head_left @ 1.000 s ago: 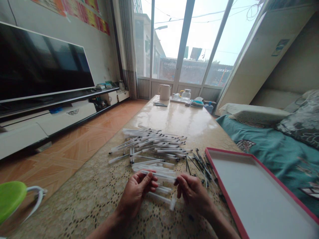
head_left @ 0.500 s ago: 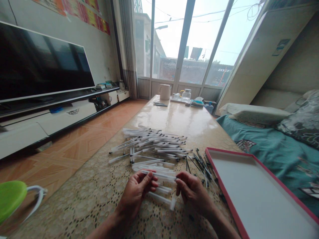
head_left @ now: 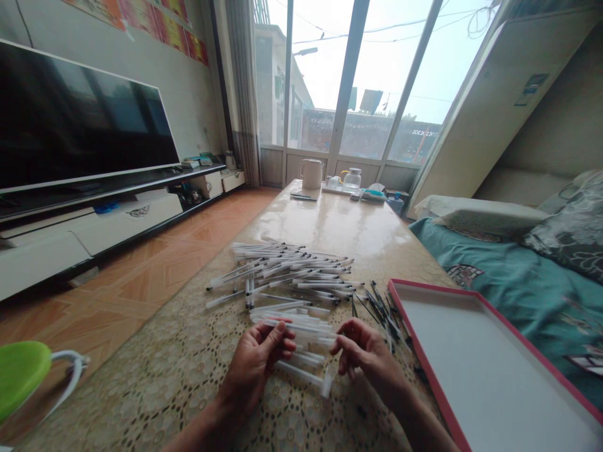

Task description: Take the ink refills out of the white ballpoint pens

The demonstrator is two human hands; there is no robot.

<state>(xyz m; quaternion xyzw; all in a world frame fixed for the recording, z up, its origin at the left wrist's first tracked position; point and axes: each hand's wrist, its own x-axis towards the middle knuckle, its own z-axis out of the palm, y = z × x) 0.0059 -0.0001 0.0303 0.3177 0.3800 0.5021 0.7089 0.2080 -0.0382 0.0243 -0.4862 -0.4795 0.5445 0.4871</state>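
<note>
My left hand (head_left: 257, 358) is closed, thumb over fingers, on a translucent white pen barrel (head_left: 308, 331) that points right. At its right end are the bent fingers of my right hand (head_left: 365, 351), thumb and index finger close together; what they pinch is too small to make out. Under and beyond the hands lie several loose white barrels (head_left: 301, 314). One more barrel (head_left: 301, 373) rests just below my left fingers, near a short white cap-like piece (head_left: 326, 384). Farther off is a pile of pens (head_left: 292, 267) with dark ends.
Thin black refill-like sticks (head_left: 379, 307) lie right of the pile, beside a shallow white tray with a red rim (head_left: 438, 380). A pitcher (head_left: 311, 174) and a glass jar (head_left: 352, 179) stand at the table's far end. A green stool (head_left: 23, 376) is at the left.
My right hand has shifted slightly right, its fingers loosening a little at the barrel's end. My left hand keeps its hold with hardly any movement.
</note>
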